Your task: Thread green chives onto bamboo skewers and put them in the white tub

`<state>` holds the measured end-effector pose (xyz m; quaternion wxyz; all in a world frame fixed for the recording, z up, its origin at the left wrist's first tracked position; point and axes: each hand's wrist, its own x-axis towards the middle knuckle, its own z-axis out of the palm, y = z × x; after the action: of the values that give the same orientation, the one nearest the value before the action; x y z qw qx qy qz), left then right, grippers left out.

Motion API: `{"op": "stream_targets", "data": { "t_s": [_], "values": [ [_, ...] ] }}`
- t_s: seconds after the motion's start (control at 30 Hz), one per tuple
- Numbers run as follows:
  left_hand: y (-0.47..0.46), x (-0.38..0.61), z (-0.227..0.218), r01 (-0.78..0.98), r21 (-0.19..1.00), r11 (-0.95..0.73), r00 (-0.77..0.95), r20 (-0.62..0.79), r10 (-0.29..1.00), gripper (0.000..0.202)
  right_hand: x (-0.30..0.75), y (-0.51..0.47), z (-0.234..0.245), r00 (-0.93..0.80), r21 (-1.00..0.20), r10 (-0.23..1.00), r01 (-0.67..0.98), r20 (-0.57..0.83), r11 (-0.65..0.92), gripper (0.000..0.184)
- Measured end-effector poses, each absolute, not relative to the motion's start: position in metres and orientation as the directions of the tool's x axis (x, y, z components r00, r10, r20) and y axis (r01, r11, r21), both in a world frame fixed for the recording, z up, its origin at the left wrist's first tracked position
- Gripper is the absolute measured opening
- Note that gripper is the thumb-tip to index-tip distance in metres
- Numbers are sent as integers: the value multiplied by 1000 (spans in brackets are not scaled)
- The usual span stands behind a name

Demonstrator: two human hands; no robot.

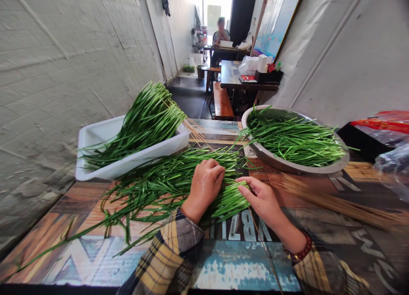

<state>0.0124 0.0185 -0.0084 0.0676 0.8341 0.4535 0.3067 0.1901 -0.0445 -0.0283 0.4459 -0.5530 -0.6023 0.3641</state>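
Note:
A loose heap of garlic chives point(172, 171) lies across the table, its pale cut ends pointing right. My left hand point(207, 186) rests on the heap with its fingers curled together on some stems; the fingertips are partly hidden. Close by on the right, my right hand point(260, 197) has its thumb and fingers around the cut ends of a small bunch of chives point(231, 201). A thin bamboo skewer point(266, 250) slants from beside that bunch toward the table's near edge, passing left of my right wrist.
At the left, a white plastic tub point(140, 160) bears skewered chives point(147, 120), their stick ends jutting right. A metal basin point(297, 169) of loose chives stands at right, behind a spread of bamboo skewers point(335, 203). A person point(221, 35) sits at a far table.

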Motion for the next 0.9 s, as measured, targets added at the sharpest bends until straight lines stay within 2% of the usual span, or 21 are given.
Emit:
{"op": "stream_targets", "data": {
  "t_s": [0.13,0.3,0.47,0.7,0.9],
  "values": [
    [18,12,-8,723,408,-558,375,447,812,18,191,-45,-28,11,-927,991,355,133,120,23],
    [17,13,-7,568,577,-587,340,485,806,13,191,-44,-30,20,-928,989,351,144,128,28],
    [16,15,-6,448,688,-571,343,458,820,10,189,-44,-31,74,-942,985,310,158,127,44],
    [12,22,-5,357,817,-452,372,319,872,9,189,-45,-28,73,-933,981,328,178,145,21],
    [9,25,-2,322,852,-413,386,280,879,9,189,-45,-26,68,-929,982,340,176,143,19]
  ]
}}
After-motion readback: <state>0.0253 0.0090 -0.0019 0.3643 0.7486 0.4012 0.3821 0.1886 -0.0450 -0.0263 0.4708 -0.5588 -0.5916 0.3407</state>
